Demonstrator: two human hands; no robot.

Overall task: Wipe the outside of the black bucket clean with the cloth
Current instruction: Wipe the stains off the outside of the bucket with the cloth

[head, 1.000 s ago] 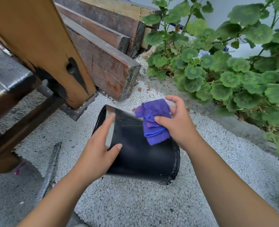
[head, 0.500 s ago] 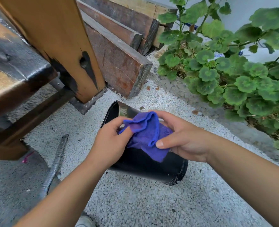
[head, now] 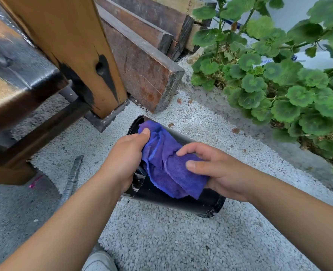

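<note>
Lying on its side on white gravel [head: 161, 241], the black bucket [head: 191, 198] carries the purple cloth [head: 167, 167], pinched by the left hand [head: 126, 153] and gripped by the right hand [head: 218, 171].

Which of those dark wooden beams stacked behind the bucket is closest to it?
The front reddish-brown beam, lowest in the stack; its cut end points toward the black bucket on the white gravel. The other beams lie behind it, farther away.
</note>
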